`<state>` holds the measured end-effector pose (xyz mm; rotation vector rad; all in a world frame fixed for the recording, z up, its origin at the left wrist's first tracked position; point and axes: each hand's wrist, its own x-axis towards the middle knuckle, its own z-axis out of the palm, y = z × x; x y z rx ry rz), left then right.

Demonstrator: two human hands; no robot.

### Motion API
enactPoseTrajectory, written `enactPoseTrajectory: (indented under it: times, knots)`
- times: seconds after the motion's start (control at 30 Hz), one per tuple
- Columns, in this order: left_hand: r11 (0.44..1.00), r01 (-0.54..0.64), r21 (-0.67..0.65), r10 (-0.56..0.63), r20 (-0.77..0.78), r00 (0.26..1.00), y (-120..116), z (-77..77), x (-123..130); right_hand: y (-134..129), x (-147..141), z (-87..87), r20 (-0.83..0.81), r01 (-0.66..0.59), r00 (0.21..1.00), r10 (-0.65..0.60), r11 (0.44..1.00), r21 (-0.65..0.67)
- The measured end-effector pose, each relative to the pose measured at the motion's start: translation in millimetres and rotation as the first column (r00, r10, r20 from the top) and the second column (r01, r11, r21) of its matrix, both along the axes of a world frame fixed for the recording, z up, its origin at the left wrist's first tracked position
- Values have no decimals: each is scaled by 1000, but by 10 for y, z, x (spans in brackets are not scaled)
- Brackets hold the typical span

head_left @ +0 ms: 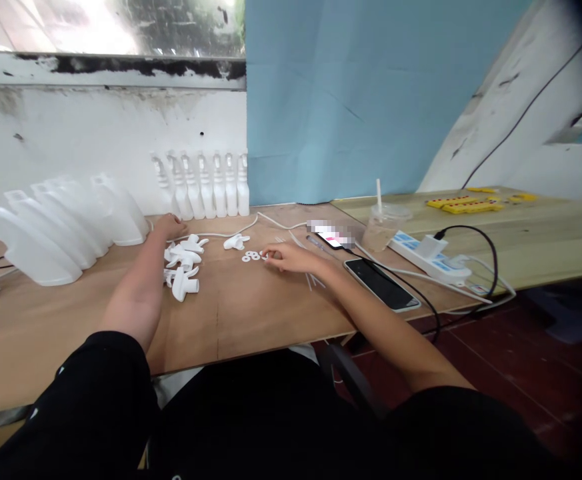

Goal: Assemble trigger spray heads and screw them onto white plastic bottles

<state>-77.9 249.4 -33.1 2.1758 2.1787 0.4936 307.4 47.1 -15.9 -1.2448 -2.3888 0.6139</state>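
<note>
My right hand (283, 257) rests low over the table, thumb and forefinger pinched at a flat white ring washer. Several more white ring washers (253, 256) lie flat just left of these fingertips. My left hand (169, 225) reaches to the back, by the foot of the leftmost small bottle in the row; its fingers are curled and mostly hidden, so I cannot tell whether it holds anything. White trigger spray heads (185, 260) lie in a loose heap in front of that hand. One separate spray head (236, 241) sits between the hands.
Several white spray bottles (217, 187) stand along the wall. Larger white bottles (45, 233) fill the left. To the right are thin clear tubes (315, 280), a black phone (381, 283), a lit phone (331, 235), a drink cup (385, 230) and a power strip (428, 257) with cables.
</note>
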Motion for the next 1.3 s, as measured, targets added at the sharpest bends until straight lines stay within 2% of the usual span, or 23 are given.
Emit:
enactPoseTrajectory:
  times: [0.23,0.4,0.53,0.63,0.77,0.87,0.97,1.13,1.3]
  knots:
    - [997,53,-57,-57,-61,997,-55,44,88,54,28,-62,91,-70,994,63,994,80]
    - [996,60,-68,-65,-80,995,-144,209,193,50,34,-59,150,-86,987,65,987,135]
    - [987,117,-107,-127,-87,988,-329,382,257,61,43,-97,166,-90,984,64,984,155]
    - [966,173,-193,-189,-67,980,-547,435,294,75,46,-138,178,-100,981,70,982,162]
    - [921,267,-282,-296,-65,953,-834,408,424,74,39,-157,175,-99,982,71,982,159]
    - [901,360,-240,-398,-133,908,-969,375,594,72,29,-159,152,-83,987,55,980,183]
    - [883,417,-216,-451,-143,881,-1044,367,777,84,27,-175,144,-56,989,25,975,215]
    - [885,432,-174,-459,-159,874,-1111,375,945,128,53,-224,154,-71,987,36,970,231]
    - [900,391,-193,-423,-168,890,-1141,314,872,167,58,-256,151,-66,988,28,966,252]
